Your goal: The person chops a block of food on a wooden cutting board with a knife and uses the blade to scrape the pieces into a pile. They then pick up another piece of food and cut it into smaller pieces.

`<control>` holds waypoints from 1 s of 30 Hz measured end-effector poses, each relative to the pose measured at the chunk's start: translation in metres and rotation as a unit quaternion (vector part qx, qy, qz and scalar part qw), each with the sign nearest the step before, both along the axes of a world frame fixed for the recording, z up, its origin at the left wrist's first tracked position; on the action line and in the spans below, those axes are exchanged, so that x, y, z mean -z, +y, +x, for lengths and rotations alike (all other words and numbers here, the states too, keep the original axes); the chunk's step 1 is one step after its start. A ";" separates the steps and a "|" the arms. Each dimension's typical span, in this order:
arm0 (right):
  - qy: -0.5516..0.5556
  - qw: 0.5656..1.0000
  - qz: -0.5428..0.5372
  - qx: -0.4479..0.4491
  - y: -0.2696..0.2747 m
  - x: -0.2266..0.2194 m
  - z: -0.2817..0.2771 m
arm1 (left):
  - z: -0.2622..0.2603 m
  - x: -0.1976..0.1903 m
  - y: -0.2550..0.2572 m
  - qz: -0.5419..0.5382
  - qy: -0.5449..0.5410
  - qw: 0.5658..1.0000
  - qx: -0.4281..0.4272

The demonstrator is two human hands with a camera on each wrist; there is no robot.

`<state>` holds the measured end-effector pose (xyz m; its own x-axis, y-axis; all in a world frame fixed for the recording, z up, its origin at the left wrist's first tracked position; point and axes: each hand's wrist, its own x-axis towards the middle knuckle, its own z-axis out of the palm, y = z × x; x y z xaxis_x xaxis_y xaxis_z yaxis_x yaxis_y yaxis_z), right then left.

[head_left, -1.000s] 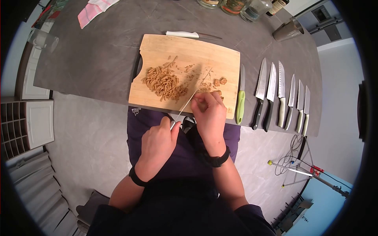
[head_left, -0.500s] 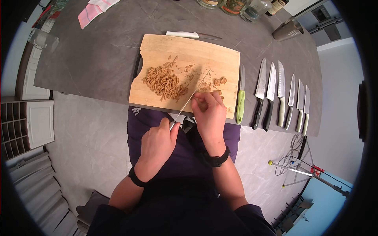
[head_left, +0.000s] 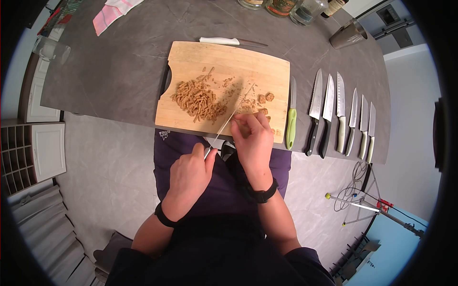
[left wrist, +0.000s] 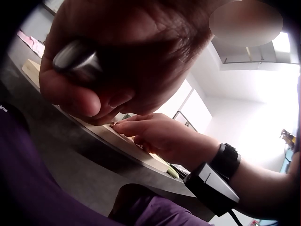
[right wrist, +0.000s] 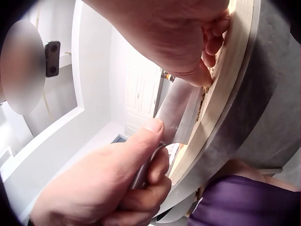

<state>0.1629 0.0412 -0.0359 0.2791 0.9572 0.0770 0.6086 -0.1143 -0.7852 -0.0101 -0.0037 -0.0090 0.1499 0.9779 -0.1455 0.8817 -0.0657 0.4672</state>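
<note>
In the head view my left hand [head_left: 190,169] grips the handle of a kitchen knife [right wrist: 176,113]. Its blade slants up and right over the front of the wooden cutting board [head_left: 229,55]. Close against the blade, my right hand [head_left: 253,138] has its fingers curled down at the board, pinching a small brown piece that the fingers mostly hide. A heap of thin brown strips [head_left: 198,100] lies left of the blade, with crumbs around it. Several brown chunks [head_left: 269,97] sit right of it. The handle's metal end [left wrist: 77,61] pokes out of the left fist in the left wrist view.
A green-handled knife [head_left: 291,124] lies along the board's right side, then several more knives [head_left: 329,105] in a row. Behind the board is a white-handled knife [head_left: 219,41]. Bottles [head_left: 305,12], a metal cup [head_left: 348,35] and a pink-striped cloth [head_left: 109,16] are farther back.
</note>
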 end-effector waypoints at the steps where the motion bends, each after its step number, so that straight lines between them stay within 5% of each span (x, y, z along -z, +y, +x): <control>1: 0.000 1.000 0.003 0.001 0.000 0.000 0.000 | 0.000 0.000 0.000 0.000 0.003 1.000 0.000; 30: -0.042 0.999 0.024 -0.008 0.001 0.001 -0.003 | 0.005 0.003 -0.004 -0.028 0.021 0.999 -0.020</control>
